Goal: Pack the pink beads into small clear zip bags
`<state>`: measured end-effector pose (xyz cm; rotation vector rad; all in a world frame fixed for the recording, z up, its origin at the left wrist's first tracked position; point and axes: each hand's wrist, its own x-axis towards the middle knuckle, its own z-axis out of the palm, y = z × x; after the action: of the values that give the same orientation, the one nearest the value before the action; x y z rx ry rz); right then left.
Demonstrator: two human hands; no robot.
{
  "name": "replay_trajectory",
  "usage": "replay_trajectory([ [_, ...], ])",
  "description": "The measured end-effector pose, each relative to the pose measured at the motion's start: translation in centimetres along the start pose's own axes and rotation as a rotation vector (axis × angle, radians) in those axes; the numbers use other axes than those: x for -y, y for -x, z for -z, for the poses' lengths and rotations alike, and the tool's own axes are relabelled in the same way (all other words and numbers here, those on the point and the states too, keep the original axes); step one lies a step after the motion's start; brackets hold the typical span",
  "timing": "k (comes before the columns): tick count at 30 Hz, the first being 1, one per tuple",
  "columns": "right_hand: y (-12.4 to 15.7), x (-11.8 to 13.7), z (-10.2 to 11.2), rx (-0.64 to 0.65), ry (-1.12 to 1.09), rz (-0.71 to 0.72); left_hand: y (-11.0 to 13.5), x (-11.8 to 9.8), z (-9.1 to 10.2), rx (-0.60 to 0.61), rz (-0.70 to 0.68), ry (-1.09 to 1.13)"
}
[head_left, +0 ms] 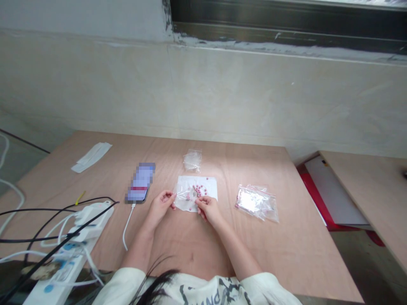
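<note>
Both of my hands hold a small clear plastic bag [185, 199] just above the wooden table [254, 254]. My left hand [162, 202] pinches the bag's left edge. My right hand [206, 207] pinches its right edge, fingers closed. Under and behind the bag lies a white sheet of paper [208, 186] with several small pink beads [199, 189] on it. A few pink beads show inside or behind the bag; I cannot tell which.
A stack of clear zip bags [256, 202] lies to the right, another small clear bag [192, 160] behind the paper. A phone [140, 188] on a white cable, a power strip [76, 237] with black and white cords, and folded white paper [91, 156] sit at left.
</note>
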<state>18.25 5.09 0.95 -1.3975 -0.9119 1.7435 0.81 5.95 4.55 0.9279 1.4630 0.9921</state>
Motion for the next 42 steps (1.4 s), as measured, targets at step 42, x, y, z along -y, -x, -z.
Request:
replay_trajectory([
  [42,-0.4,-0.2,-0.1,-0.03,-0.022,0.013,-0.8,-0.6,-1.2,-0.029,-0.111,-0.108],
])
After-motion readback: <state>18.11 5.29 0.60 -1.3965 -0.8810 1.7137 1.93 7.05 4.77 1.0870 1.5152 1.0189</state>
